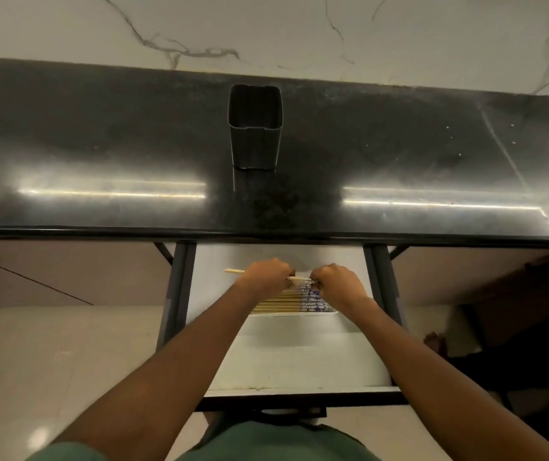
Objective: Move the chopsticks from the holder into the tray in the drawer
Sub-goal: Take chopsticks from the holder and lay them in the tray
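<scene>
Both grips are curled tight: the left hand [268, 274] and right hand [339, 282] pinch a chopstick [233, 270] by its two ends, just above the other chopsticks [283, 301] lying side by side in the white tray [293, 314] in the open drawer [299, 361]. The black holder [254, 128] stands upright on the glossy dark bench [100, 144], with a marble wall [266, 28] behind it and pale floor tiles [33, 361] below.

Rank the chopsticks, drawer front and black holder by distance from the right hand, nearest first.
1. Chopsticks, in the tray, touching the right hand.
2. Drawer front, nearer the camera.
3. Holder, back on the counter.
</scene>
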